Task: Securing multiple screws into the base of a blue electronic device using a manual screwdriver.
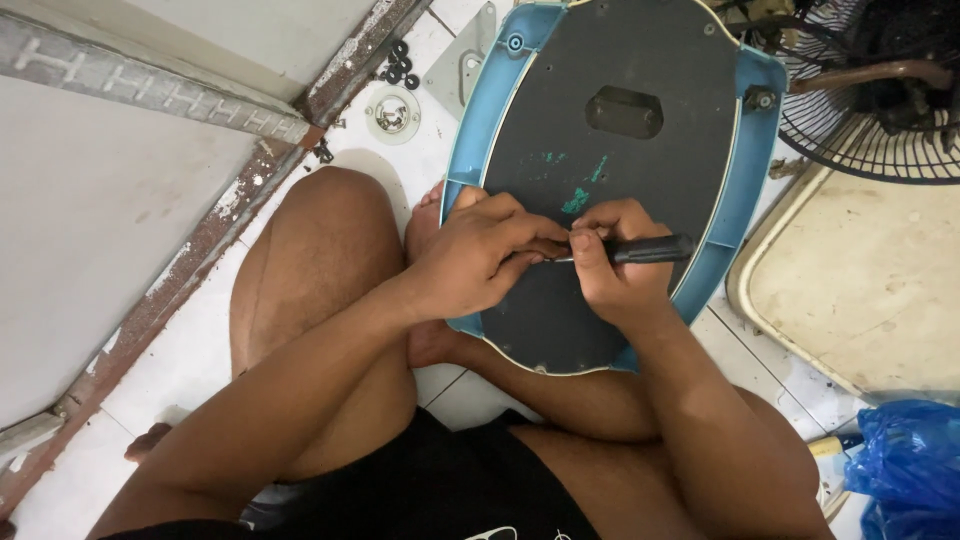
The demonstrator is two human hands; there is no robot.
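my right hand [615, 262] grips the black screwdriver [640, 249], its length lying sideways, handle pointing right, tip toward my left hand [478, 258], which pinches there. both meet over the dark underside of the blue base [480, 120] between my knees.

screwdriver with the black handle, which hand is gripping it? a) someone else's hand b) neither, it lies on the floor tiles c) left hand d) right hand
d: the right hand is closed round the screwdriver, its black handle sticking out to the right, while the left hand steadies the metal tip over the dark underside of the blue fan base.
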